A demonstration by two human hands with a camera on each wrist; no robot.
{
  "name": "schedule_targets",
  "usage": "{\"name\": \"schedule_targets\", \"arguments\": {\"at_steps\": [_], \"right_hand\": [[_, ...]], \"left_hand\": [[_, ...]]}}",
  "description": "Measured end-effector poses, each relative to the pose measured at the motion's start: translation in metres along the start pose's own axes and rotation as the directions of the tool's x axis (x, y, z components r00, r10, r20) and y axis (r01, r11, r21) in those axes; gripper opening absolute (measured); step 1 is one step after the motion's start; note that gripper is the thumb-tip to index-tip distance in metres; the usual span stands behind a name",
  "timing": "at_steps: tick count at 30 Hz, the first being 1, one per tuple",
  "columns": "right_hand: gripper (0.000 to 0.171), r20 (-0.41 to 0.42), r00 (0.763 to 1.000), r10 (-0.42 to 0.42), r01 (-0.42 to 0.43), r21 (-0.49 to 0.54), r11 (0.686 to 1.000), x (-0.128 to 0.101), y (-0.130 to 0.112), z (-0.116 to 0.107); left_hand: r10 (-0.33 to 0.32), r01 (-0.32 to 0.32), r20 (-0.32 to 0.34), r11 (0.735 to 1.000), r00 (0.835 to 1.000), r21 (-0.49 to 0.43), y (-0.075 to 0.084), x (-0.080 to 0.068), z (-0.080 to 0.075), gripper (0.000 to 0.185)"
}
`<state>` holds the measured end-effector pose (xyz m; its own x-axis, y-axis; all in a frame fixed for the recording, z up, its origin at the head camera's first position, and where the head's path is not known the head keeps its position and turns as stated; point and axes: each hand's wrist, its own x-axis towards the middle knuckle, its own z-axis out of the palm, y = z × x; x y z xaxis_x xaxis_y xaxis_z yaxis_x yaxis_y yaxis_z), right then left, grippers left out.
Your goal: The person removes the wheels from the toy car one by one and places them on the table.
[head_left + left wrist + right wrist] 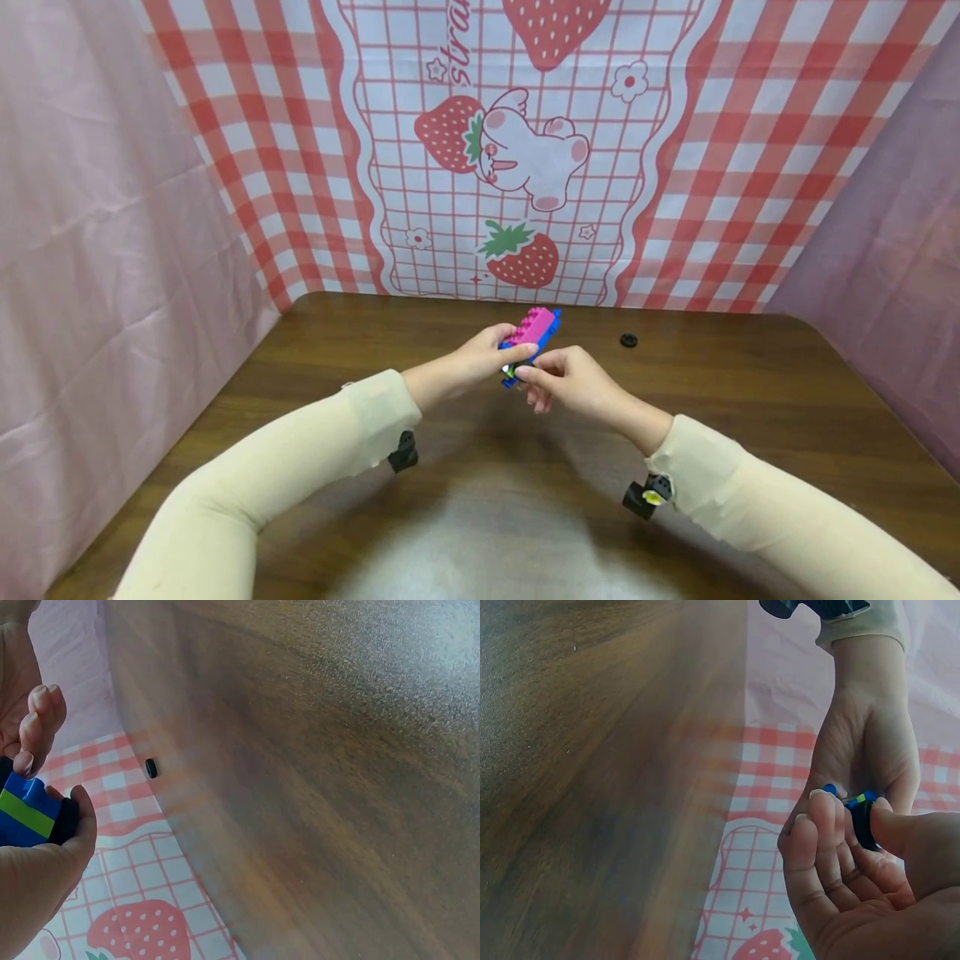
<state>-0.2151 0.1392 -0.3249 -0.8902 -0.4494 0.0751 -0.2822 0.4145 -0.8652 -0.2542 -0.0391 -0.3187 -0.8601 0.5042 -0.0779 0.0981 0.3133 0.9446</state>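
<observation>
My left hand (480, 360) grips a toy block vehicle (534, 327) above the table, its thumb lying along the near side. Pink studded bricks sit on top of the vehicle's blue base, and the left wrist view shows a lime-green stripe across the blue. A black wheel (68, 820) is on the base beside the left fingers. My right hand (577, 379) pinches another black wheel (863, 826) between thumb and fingers against the vehicle's near end. Whether this wheel is fully on its axle is hidden by the fingers.
A loose black wheel (628, 340) lies on the brown wooden table (712, 375), to the right of the hands and toward the back. A strawberry-patterned checked cloth (420, 267) hangs behind the table, with pink curtains (112, 250) at both sides.
</observation>
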Motion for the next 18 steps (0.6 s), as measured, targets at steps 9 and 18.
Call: {"name": "schedule_targets", "arguments": {"at_steps": [9, 18], "right_hand": [[0.027, -0.043, 0.999, -0.011, 0.011, -0.022, 1.0, -0.0007, -0.0029, -0.0007], [0.025, -0.118, 0.99, -0.075, 0.062, -0.112, 0.992, -0.0008, 0.0013, 0.0014]], "left_hand": [[0.0, 0.0, -0.009, 0.999, 1.0, 0.04, 0.004, 0.0001, -0.0011, 0.04], [0.012, -0.008, -0.044, 0.997, 0.999, 0.079, 0.0058, 0.0041, 0.0018, 0.037]]}}
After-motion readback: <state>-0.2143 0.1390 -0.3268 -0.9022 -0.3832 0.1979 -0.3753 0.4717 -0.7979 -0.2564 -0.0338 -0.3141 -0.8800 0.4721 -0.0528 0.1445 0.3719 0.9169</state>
